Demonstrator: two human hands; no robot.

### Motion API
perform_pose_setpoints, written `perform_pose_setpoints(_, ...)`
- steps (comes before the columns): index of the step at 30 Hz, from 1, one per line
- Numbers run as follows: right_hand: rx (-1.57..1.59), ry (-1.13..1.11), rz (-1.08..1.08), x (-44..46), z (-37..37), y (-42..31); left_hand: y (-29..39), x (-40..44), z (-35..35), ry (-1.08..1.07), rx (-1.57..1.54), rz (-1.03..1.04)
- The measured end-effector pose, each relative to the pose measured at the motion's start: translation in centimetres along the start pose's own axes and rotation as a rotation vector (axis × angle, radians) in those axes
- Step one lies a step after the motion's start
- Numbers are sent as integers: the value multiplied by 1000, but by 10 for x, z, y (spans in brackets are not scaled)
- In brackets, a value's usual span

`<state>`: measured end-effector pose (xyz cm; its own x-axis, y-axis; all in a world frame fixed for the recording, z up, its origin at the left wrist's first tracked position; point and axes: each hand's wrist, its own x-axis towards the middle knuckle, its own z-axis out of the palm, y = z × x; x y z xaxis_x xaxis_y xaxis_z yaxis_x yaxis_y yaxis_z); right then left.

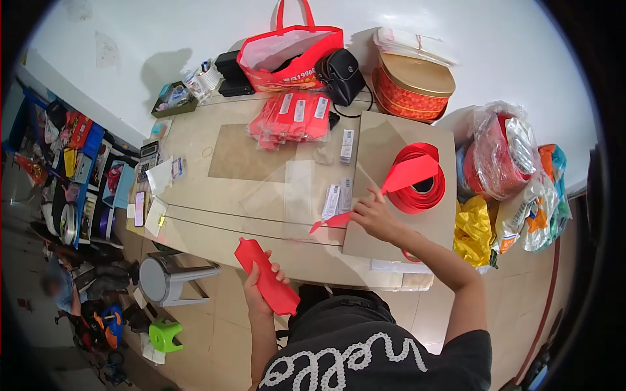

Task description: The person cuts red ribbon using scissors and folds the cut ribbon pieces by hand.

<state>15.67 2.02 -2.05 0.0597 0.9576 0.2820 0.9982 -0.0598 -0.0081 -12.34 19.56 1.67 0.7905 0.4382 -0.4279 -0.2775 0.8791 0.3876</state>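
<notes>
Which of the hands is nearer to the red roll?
Right. The right hand is close beside the red roll, at its near left side. The left hand is farther left and nearer the body, holding a red piece.

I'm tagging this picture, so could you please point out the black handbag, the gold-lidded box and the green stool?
Black handbag [342, 70], head view: flap.
Gold-lidded box [418, 73], head view: lid.
Green stool [162, 333], head view: seat.
</notes>
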Motion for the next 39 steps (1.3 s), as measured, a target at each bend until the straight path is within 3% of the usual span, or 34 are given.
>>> perform_pose_setpoints(1, 73, 61, -4, -5, -10, 2, 2, -1, -1, 1, -8, 5)
perform_pose_setpoints(4, 9, -155, -219, -35, -30, 6, 8, -2, -4, 34, 5, 11)
perform_pose_setpoints(6, -163, -447, -276, -53, -50, -2, 17, -1, -4, 42, 27, 8)
perform_pose_setpoints(9, -153, -861, -21, -44, -76, -30, 29, -1, -5, 14, 41, 17)
perform_pose_setpoints(13, -6, -387, 139, 1, -42, -46, 47, -4, -9, -31, 24, 58)
perform_pose_setpoints(15, 336, -87, 299, 34, -12, -49, 53, -5, -14, -53, 1, 65)
perform_pose_setpoints(21, 342, 140, 865, 91, 99, 11, 66, -11, -29, -86, -26, 88)
perform_pose_setpoints(24, 245, 154, 923, 125, 121, 44, 71, -12, -36, -76, -40, 130)
perform_pose_setpoints(28, 215, 39, 825, 134, 169, 91, 66, -13, -54, -75, -114, 131)
perform_pose_setpoints(29, 305, 114, 841, 136, 166, 89, 67, -10, -58, -77, -145, 167)
perform_pose_setpoints(30, 122, 458, 575, 131, 201, 103, 69, -7, -60, -76, -170, 153)
perform_pose_setpoints(31, 197, 140, 792, 142, 188, 102, 69, -6, -59, -73, -203, 139)
perform_pose_setpoints(32, -39, -37, 594, 134, 204, 117, 69, -9, -58, -72, -221, 182)
perform_pose_setpoints(33, -46, 1, 517, 133, 209, 118, 68, -13, -57, -73, -230, 206)
perform_pose_setpoints(34, 379, 138, 770, 132, 217, 118, 71, -13, -56, -83, -224, 210)
perform_pose_setpoints(36, 294, 69, 749, 137, 189, 104, 71, -15, -51, -62, -233, 245)
perform_pose_setpoints(39, 765, 205, 958, 140, 163, 80, 68, -15, -45, -64, -237, 213)
